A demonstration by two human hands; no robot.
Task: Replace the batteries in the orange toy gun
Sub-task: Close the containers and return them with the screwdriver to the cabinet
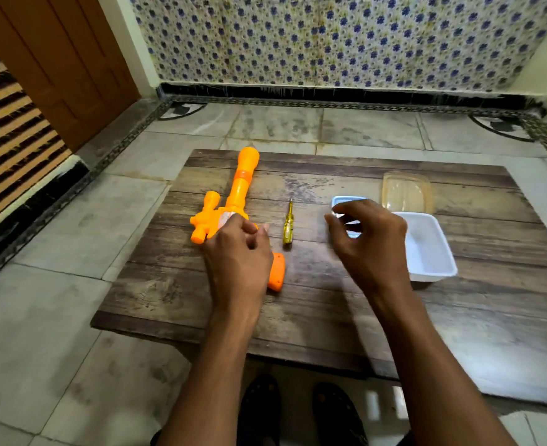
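Orange toy gun (238,194) lies flat on the wood surface (314,304), left hand (238,255) fingers loosely curled over its body, gripping nothing afaict. Screwdriver (287,225) just right of them. Right hand (367,243) fingers spread, empty, over a small blue tray (346,200).

A home interior: marble floor tiles (56,317), floral wall covering (346,37), wooden door (56,59), low wooden table (298,317).

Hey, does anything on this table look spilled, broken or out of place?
Nothing stands out. The orange toy gun lies flat under the left hand, the screwdriver lies beside it, and the white container sits upright. No spill or damage shows.
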